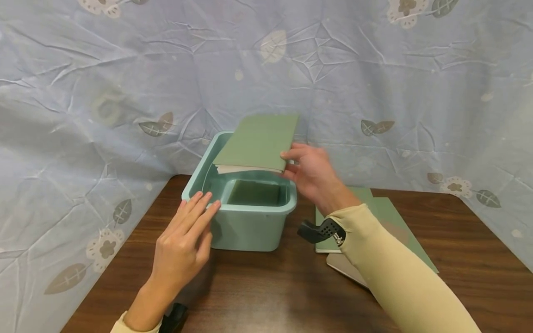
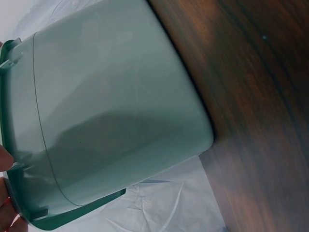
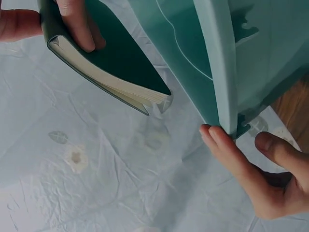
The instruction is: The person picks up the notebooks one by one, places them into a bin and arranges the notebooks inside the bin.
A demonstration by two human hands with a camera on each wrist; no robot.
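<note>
My right hand (image 1: 314, 173) pinches a green notebook (image 1: 260, 141) at its right edge, thumb on top and fingers below. The notebook hangs tilted over a pale green plastic bin (image 1: 247, 229), and its white pages (image 3: 108, 79) part slightly at one corner in the right wrist view. With fingers extended, my left hand (image 1: 181, 245) touches the bin's near left rim. Inside the bin lies a dark green flat rectangle (image 1: 254, 193) that looks like another notebook. The left wrist view is mostly filled by the bin's outer wall (image 2: 116, 106).
Right of the bin, partly under my right forearm, lie a green notebook (image 1: 362, 195), another green one (image 1: 410, 240) and a beige flat item (image 1: 343, 266). They rest on a dark wooden table (image 1: 258, 286). A patterned grey-blue cloth (image 1: 325, 83) hangs behind.
</note>
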